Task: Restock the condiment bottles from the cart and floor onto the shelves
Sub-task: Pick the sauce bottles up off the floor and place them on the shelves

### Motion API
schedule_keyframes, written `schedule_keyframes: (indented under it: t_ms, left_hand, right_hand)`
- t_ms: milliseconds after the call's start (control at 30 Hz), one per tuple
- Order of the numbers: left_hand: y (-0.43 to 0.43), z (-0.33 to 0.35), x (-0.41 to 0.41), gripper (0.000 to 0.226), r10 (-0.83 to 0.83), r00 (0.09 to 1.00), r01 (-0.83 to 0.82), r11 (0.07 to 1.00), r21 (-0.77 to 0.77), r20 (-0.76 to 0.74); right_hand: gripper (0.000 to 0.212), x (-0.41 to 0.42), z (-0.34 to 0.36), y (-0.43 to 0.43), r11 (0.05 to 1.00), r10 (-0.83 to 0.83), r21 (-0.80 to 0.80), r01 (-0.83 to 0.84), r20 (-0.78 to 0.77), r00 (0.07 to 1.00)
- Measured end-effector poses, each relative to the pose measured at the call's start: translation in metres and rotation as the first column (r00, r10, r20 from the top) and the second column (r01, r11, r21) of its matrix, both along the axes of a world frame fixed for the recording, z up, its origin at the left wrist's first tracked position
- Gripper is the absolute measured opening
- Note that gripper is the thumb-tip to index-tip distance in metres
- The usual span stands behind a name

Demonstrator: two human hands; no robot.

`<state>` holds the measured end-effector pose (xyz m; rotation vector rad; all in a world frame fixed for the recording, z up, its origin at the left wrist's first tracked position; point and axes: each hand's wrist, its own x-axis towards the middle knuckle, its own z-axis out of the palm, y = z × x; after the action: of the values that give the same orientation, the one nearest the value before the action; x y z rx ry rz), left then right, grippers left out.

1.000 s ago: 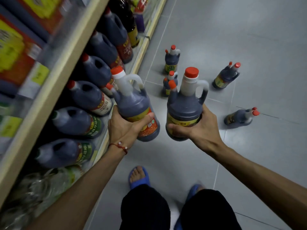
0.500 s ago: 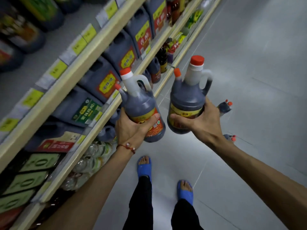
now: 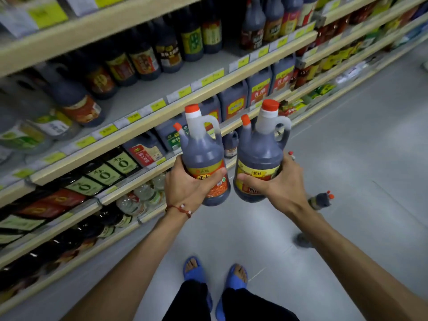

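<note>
Item: two dark condiment jugs, red-capped, carried upright in the aisle before the shelves [image 3: 162, 107]. Left hand [image 3: 187, 184], grip clamped on the orange-labelled jug [image 3: 203, 158]; right hand [image 3: 275, 184], grip clamped on the yellow-labelled jug [image 3: 259, 158]. Step: carry to shelf. Next move likely needs a matching open slot. One floor bottle [image 3: 320, 200] remains.

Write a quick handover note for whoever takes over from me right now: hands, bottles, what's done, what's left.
Left hand: holding a dark plastic jug bottle with orange cap and red-orange label.
Right hand: holding a matching dark jug with yellow label.
Both are upright, off the shelves, not yet placed.
Left: shelve both, then fetch the small dark orange-capped bottle on the grey floor.
</note>
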<state>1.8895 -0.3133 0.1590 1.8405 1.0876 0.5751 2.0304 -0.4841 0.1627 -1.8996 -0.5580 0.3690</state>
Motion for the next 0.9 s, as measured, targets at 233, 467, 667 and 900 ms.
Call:
schedule_keyframes:
  t_ms: [233,467,667,900]
  left_hand:
    - [0.007,0.031,-0.076,0.091,0.075,0.996,-0.075,0.997,0.003,0.039]
    - [0.032,0.044,-0.137,0.090,0.172,0.985,-0.173,0.984,0.036,0.024]
    - [0.057,0.052,-0.154,0.093,0.215,0.976,-0.216,0.976,0.036,0.043]
    - [0.088,0.054,-0.136,0.083,0.238,0.971,-0.238,0.970,0.044,0.021]
  right_hand:
    - [0.088,-0.055,0.027,0.027,0.997,0.046,0.057,-0.044,-0.047,0.998]
    - [0.075,-0.109,0.056,0.069,0.990,0.097,0.104,-0.091,-0.053,0.994]
    - [0.074,-0.129,0.066,0.095,0.985,0.128,0.121,-0.126,-0.010,0.992]
    - [0.088,-0.112,0.066,0.136,0.980,0.162,0.114,-0.161,-0.003,0.987]
